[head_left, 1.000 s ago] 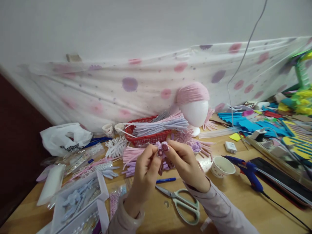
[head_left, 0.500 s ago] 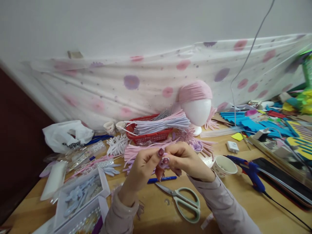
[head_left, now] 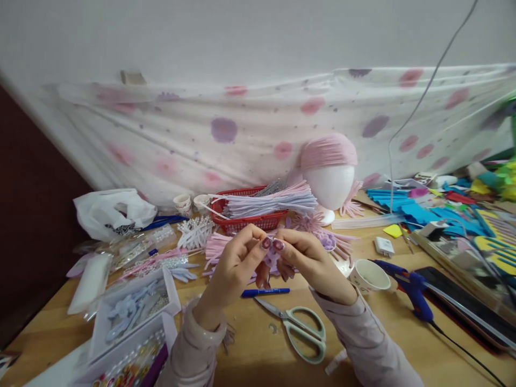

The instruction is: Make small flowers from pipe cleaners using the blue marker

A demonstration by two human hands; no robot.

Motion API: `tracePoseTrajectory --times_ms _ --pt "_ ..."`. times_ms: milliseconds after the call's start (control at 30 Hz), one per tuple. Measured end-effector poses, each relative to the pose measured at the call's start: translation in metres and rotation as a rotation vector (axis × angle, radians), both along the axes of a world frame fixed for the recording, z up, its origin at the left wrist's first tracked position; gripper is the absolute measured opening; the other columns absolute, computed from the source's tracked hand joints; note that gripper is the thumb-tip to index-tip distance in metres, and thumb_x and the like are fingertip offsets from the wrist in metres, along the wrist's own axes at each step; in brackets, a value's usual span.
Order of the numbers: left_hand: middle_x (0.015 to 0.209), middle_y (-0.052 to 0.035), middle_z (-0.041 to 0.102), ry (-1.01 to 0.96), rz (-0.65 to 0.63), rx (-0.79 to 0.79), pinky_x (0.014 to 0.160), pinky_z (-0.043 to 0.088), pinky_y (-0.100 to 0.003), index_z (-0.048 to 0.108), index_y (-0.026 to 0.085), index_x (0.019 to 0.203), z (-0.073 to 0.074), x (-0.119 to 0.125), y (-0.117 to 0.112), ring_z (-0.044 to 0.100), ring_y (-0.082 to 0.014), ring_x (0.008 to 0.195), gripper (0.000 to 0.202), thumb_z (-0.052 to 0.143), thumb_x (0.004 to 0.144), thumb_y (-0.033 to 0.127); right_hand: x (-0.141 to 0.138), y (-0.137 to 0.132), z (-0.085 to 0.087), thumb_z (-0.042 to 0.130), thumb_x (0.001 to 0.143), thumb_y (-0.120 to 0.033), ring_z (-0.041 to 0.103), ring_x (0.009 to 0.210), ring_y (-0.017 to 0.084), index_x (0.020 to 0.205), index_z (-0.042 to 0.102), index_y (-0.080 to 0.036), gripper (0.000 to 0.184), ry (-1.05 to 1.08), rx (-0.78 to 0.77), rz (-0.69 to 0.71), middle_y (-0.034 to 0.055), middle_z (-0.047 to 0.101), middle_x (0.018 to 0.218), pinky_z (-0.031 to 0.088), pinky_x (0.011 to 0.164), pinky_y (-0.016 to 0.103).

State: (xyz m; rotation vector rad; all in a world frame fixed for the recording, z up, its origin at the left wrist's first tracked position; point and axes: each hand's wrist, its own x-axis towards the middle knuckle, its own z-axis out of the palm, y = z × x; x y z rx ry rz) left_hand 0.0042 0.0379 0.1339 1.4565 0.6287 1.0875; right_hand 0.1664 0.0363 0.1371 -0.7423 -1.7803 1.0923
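Both hands meet above the middle of the table, thumbs side by side. Between their fingertips is a small lilac flower-like piece (head_left: 272,259), partly covered by the thumbs. My left hand (head_left: 242,258) pinches it from the left, and my right hand (head_left: 310,260) pinches it from the right. Just below the fingers lies a blue pen (head_left: 265,292). Nearer to me are scissors (head_left: 300,328) with pale green handles, lying open. Behind the hands, bundles of pink and lilac fuzzy stems (head_left: 217,246) lie on the table.
A red basket (head_left: 250,223) holds more fuzzy stems. Beside it stands a white foam head (head_left: 330,183) with a pink covering. To the right are a paper cup (head_left: 368,277), a blue glue gun (head_left: 415,293) and a charger (head_left: 384,246). Boxes of beads and trinkets (head_left: 133,317) sit at left.
My thumbs have come closer together at the top of the lilac piece, and more of it shows below them. The view has shifted slightly.
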Motion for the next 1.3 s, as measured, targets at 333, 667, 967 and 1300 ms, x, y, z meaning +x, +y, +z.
tracePoseTrajectory --times_ms 333,667,967,1300 --pt "0.046 0.0082 0.054 -0.106 0.187 0.041 0.043 0.043 -0.014 0.049 0.018 0.082 -0.001 0.005 -0.008 0.048 -0.0046 0.038 0.015 0.053 0.090 0.031 -0.012 -0.005 -0.005 0.041 0.096 -0.026 0.039 0.054 0.009 0.070 0.043 -0.019 0.028 0.009 0.346 -0.274 -0.0030 0.044 0.062 0.033 0.053 0.023" --pt "0.043 0.0089 0.052 -0.114 0.200 0.017 0.037 0.037 -0.013 0.045 0.019 0.080 -0.001 0.011 -0.006 0.044 -0.0043 0.033 0.020 0.054 0.088 0.035 -0.016 -0.002 -0.011 0.033 0.098 -0.034 0.038 0.051 0.010 0.066 0.041 -0.019 0.036 -0.091 0.271 -0.282 -0.0032 0.040 0.058 0.029 0.052 0.025" --pt "0.048 0.0092 0.048 -0.074 0.197 -0.002 0.044 0.041 -0.016 0.044 0.020 0.085 0.000 0.011 -0.002 0.047 -0.0060 0.042 0.021 0.050 0.090 0.039 -0.021 -0.001 -0.011 0.033 0.099 -0.030 0.038 0.049 0.008 0.068 0.038 -0.020 0.033 -0.072 0.273 -0.376 -0.0051 0.042 0.056 0.030 0.050 0.023" --pt "0.051 0.0056 0.047 0.042 0.160 0.023 0.047 0.038 -0.019 0.046 0.018 0.073 -0.005 0.012 0.003 0.046 -0.0081 0.047 0.031 0.044 0.091 0.043 -0.019 0.000 -0.010 0.037 0.098 -0.032 0.033 0.048 0.008 0.066 0.033 -0.021 0.035 -0.054 0.282 -0.451 -0.0063 0.036 0.054 0.026 0.047 0.022"
